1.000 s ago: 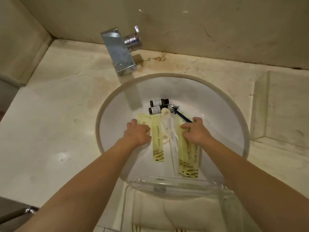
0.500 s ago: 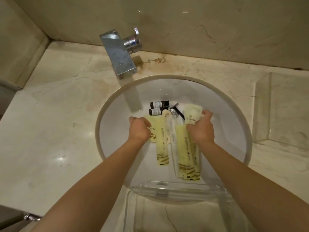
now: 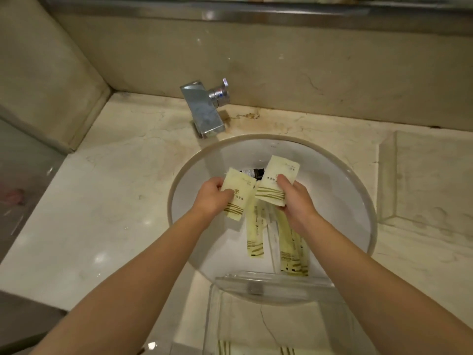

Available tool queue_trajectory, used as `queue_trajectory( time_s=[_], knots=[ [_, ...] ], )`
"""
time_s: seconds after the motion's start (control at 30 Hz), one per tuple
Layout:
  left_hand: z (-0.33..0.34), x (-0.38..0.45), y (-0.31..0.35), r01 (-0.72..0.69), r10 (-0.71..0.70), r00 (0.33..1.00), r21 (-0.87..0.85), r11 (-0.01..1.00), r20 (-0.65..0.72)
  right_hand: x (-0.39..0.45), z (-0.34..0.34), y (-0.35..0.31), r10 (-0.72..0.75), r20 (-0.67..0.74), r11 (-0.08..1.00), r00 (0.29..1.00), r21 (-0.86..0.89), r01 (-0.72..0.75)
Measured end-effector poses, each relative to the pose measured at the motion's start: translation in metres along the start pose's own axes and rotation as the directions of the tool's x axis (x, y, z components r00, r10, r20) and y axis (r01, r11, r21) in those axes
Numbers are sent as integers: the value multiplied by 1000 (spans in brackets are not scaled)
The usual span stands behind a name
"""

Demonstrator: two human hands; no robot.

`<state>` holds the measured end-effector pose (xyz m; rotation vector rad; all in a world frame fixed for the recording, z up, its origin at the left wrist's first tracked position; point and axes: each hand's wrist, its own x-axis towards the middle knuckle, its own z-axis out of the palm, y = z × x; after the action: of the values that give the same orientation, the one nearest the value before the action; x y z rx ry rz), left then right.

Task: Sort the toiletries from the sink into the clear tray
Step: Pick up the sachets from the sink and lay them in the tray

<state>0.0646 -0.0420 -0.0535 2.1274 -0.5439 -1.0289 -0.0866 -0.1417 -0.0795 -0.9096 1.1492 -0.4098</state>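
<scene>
A marble counter surrounds the sink (image 3: pixel 358 201), with the tray (image 3: pixel 271 285) at its near edge. The left hand (image 3: pixel 212 198) pinches one sachet (image 3: pixel 236 193); the right hand (image 3: pixel 297 201) pinches another (image 3: pixel 277 179), both lifted above the basin, likely for carrying to the tray. Long packets (image 3: pixel 256 234) and a bottle (image 3: pixel 252 172) lie in the sink.

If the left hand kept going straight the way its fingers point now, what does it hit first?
Probably the packet in the right hand: the left hand, holding its own packet, points right toward it. Depth is unclear; it might pass beneath.
</scene>
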Motion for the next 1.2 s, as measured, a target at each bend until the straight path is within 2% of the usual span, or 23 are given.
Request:
queue_trajectory(
  time_s=[0.13,0.23,0.47,0.57,0.67,0.83,1.0,1.1,1.2],
  knots=[
    [-16,-22,14,-9,18,996,-96,995,87,-26,8,-10,-62,30,998,998,17,61],
    [-27,-40,21,-30,43,985,-79,996,169,-51,8,-17,-107,35,994,994,23,106],
    [-39,-82,25,-93,83,966,32,995,245,-110,4,-24,-51,-8,983,999,177,52],
    [-42,-97,26,-148,108,954,124,981,279,-129,-4,-21,-78,-83,985,993,145,89],
    [-43,-112,23,-228,120,920,261,938,374,-147,-18,-11,-105,-163,988,981,97,122],
    [-38,-136,10,-353,73,831,422,835,552,-182,-49,15,-37,-97,999,995,-33,34],
    [-21,-158,-11,-536,20,715,529,658,699,-213,-74,44,46,-62,954,997,-294,-62],
    [-4,-168,-26,-615,2,664,545,570,747,-223,-80,60,28,-82,872,996,-485,-64],
    [9,-174,-39,-647,-11,650,560,517,760,-230,-81,68,27,-49,707,998,-705,-54]
  ],
)
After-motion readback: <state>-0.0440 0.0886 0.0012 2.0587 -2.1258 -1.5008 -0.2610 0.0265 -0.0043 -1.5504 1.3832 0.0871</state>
